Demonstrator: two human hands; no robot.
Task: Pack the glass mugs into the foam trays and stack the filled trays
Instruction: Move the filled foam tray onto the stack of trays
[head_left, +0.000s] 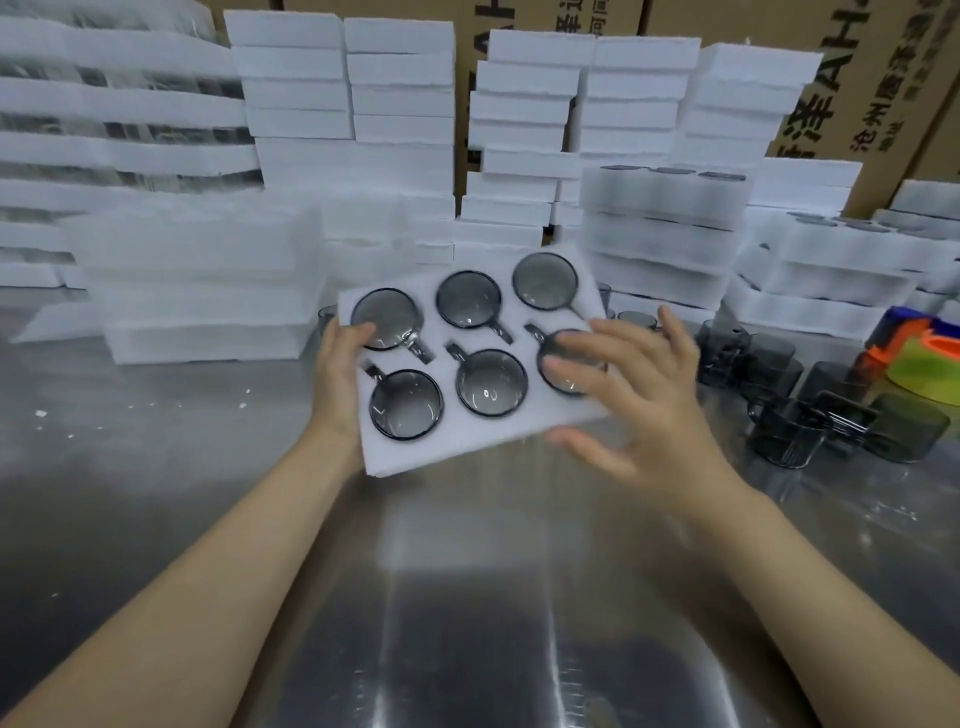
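A white foam tray (447, 447) filled with several dark glass mugs (491, 382) is held tilted above the steel table. My left hand (340, 374) grips its left edge, thumb on top by a mug rim. Over the tray's right end my right hand (639, 395) is spread, fingers straight; whether it touches the tray I cannot tell. Loose grey glass mugs (810, 410) stand on the table at the right.
Filled trays are stacked at the left (202, 280) and behind at the right (660, 234). Tall stacks of foam trays (348, 93) line the back before cardboard boxes (878, 88). An orange and green item (919, 358) lies far right. Steel table (467, 597) below.
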